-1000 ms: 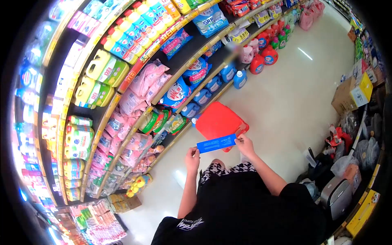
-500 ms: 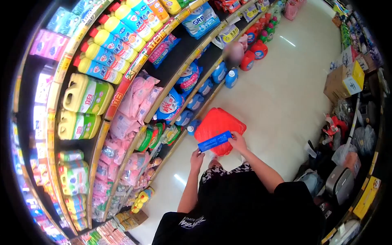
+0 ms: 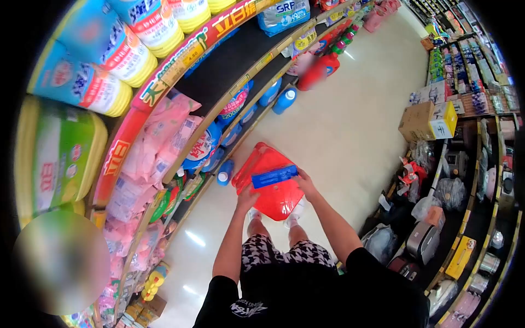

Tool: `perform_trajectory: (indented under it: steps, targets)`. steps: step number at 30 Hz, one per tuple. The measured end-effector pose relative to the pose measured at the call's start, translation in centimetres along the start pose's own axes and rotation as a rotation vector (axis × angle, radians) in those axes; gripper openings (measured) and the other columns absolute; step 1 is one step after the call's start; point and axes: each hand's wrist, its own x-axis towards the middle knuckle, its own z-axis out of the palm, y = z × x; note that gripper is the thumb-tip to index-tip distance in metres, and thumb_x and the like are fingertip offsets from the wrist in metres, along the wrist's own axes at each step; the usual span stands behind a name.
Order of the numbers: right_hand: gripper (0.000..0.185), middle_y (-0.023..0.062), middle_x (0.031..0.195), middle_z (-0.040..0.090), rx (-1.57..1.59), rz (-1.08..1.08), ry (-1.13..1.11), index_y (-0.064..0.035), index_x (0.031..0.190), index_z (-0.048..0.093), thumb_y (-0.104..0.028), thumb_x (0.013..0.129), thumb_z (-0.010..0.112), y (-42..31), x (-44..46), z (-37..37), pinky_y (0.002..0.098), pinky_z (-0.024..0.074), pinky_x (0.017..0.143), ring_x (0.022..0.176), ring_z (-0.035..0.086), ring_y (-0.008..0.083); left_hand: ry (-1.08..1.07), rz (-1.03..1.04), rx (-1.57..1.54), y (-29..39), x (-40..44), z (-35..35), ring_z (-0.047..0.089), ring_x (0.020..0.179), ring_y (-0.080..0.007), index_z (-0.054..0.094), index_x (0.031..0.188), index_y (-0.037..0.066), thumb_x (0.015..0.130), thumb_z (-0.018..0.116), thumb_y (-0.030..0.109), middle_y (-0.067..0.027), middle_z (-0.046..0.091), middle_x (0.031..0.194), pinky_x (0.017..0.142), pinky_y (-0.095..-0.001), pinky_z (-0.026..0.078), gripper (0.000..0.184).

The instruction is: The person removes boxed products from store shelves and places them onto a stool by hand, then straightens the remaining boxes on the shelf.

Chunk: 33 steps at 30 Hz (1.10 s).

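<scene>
A flat blue box (image 3: 274, 176) with small light print is held out in front of me, above a red plastic stool (image 3: 268, 202) on the floor. My right hand (image 3: 304, 183) grips the box at its right end. My left hand (image 3: 248, 198) is at the box's lower left corner, its fingers close to the edge; whether they touch it is too small to tell. The stool stands just beyond my feet, partly covered by the box.
Shelves on the left hold yellow-green jugs (image 3: 60, 158), pink bags (image 3: 158, 142) and blue bottles (image 3: 285, 100). On the right are a cardboard box (image 3: 418, 121), bagged goods and a silver appliance (image 3: 423, 242) on shelves.
The view has shifted, bringing the left shelves closer and my legs into sight. The blue box now lies over the stool's middle, and my left hand's fingers look more spread.
</scene>
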Motion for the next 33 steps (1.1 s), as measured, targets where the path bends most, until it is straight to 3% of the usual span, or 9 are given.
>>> perform_trajectory:
  steps: [4, 7, 12, 15, 18, 21, 27, 31, 33]
  targets:
    - [0.067, 0.0082, 0.137, 0.046, 0.100, 0.283, 0.058, -0.0087, 0.145, 0.033, -0.029, 0.087, 0.058, -2.7, -0.5, 2.3, 0.0447, 0.0376, 0.100, 0.129, 0.040, 0.0232, -0.022, -0.073, -0.108, -0.2, 1.2, 0.0, 0.043, 0.130, -0.0309, 0.036, 0.142, 0.003, 0.077, 0.062, 0.024, -0.0219, 0.042, 0.142, 0.105, -0.0368, 0.038, 0.073]
    - [0.074, 0.0099, 0.147, 0.036, 0.116, 0.221, 0.084, -0.0116, 0.148, 0.025, -0.034, 0.086, 0.059, -1.8, -1.0, 3.0, 0.0561, 0.0343, 0.100, 0.139, 0.028, 0.0261, -0.042, -0.139, -0.321, -3.2, 1.3, 1.7, 0.039, 0.132, -0.0306, 0.031, 0.145, 0.005, 0.081, 0.060, 0.027, -0.0184, 0.038, 0.145, 0.102, -0.0376, 0.038, 0.073]
    - [0.059, 0.0089, 0.124, 0.054, 0.068, 0.061, 0.284, -0.0044, 0.137, 0.041, -0.028, 0.086, 0.057, 1.8, -4.2, 1.3, 0.0384, 0.0468, 0.086, 0.112, 0.053, 0.0216, -0.132, -0.372, -0.535, -4.8, -1.4, 1.7, 0.059, 0.108, -0.0248, 0.044, 0.136, 0.008, 0.087, 0.058, 0.035, -0.0113, 0.049, 0.134, 0.079, -0.0415, 0.049, 0.058]
    - [0.041, 0.0070, 0.096, 0.064, -0.011, -0.046, 0.194, -0.0001, 0.119, 0.054, -0.023, 0.085, 0.057, 4.7, -8.7, -0.7, 0.0310, 0.0509, 0.069, 0.083, 0.062, 0.0167, -0.275, -0.365, -0.296, -7.7, -1.7, 1.3, 0.064, 0.086, -0.0195, 0.055, 0.119, 0.008, 0.088, 0.056, 0.039, -0.0078, 0.064, 0.106, 0.070, -0.0384, 0.050, 0.044]
    - [0.035, 0.0099, 0.085, 0.067, -0.457, 0.062, 0.097, -0.0016, 0.105, 0.062, -0.029, 0.083, 0.059, 14.1, -10.0, -3.0, 0.0317, 0.0515, 0.066, 0.072, 0.064, 0.0169, -0.475, -0.185, 0.249, -14.4, 0.2, 1.5, 0.062, 0.058, -0.0172, 0.064, 0.090, 0.005, 0.087, 0.055, 0.033, -0.0088, 0.065, 0.071, 0.044, -0.0315, 0.045, 0.029]
    - [0.037, 0.0132, 0.091, 0.069, -0.734, 0.019, 0.151, -0.0067, 0.106, 0.064, -0.035, 0.084, 0.057, 14.3, -17.2, -2.3, 0.0352, 0.0522, 0.074, 0.077, 0.067, 0.0263, -0.568, -0.075, 0.550, -14.8, -0.7, 0.8, 0.063, 0.058, -0.0206, 0.064, 0.090, 0.003, 0.083, 0.054, 0.029, -0.0116, 0.066, 0.074, 0.045, -0.0352, 0.047, 0.029]
    - [0.034, 0.0095, 0.087, 0.068, 0.056, 0.080, 0.350, -0.0023, 0.105, 0.062, -0.030, 0.085, 0.060, 23.7, -27.4, -4.8, 0.0324, 0.0536, 0.066, 0.072, 0.065, 0.0184, -0.559, -0.186, 0.205, -6.9, -6.7, 4.4, 0.066, 0.081, -0.0321, 0.055, 0.112, 0.005, 0.086, 0.054, 0.034, -0.0178, 0.064, 0.094, 0.073, -0.0454, 0.050, 0.039]
    - [0.034, 0.0055, 0.094, 0.070, 0.359, 0.324, 0.594, -0.0100, 0.109, 0.062, -0.034, 0.086, 0.055, 28.2, -36.9, -7.0, 0.0332, 0.0488, 0.058, 0.074, 0.067, 0.0168, -0.689, -0.090, 0.242, -2.1, -10.1, 12.9, 0.063, 0.060, -0.0231, 0.060, 0.098, -0.001, 0.088, 0.054, 0.022, -0.0117, 0.064, 0.075, 0.049, -0.0348, 0.049, 0.025]
    - [0.035, 0.0087, 0.101, 0.069, 0.500, 0.378, 0.678, -0.0087, 0.113, 0.060, -0.032, 0.088, 0.055, 32.7, -39.7, -8.7, 0.0375, 0.0489, 0.062, 0.078, 0.068, 0.0204, -0.795, 0.137, 0.279, 0.6, -13.4, 16.8, 0.062, 0.061, -0.0213, 0.062, 0.095, 0.000, 0.088, 0.054, 0.021, -0.0108, 0.064, 0.077, 0.051, -0.0309, 0.048, 0.023]
